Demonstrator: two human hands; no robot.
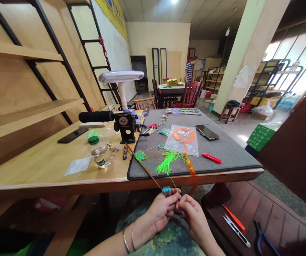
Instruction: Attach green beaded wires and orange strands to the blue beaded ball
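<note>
Just off the table's front edge, my left hand (161,208) is closed around the lower end of a thin brown stick (145,170). A cluster of small turquoise beads (166,190) shows at its fingers. My right hand (191,211) meets it, thumb and forefinger pinched on a thin green strand (174,184) that rises between the hands. What lies inside the fingers is partly hidden. Above them, a bundle of bright green strands (166,164) rests on the grey mat (230,156). A smaller green and turquoise bunch (140,155) lies beside the stick.
On the mat are a plastic bag (193,145) with an orange coil, a phone (207,132) and a red marker-like object (211,158). Left stand a black clamp device (127,129), a lamp (121,76) and a water cup (102,156). Thread snips (237,231) and pliers (262,238) lie right.
</note>
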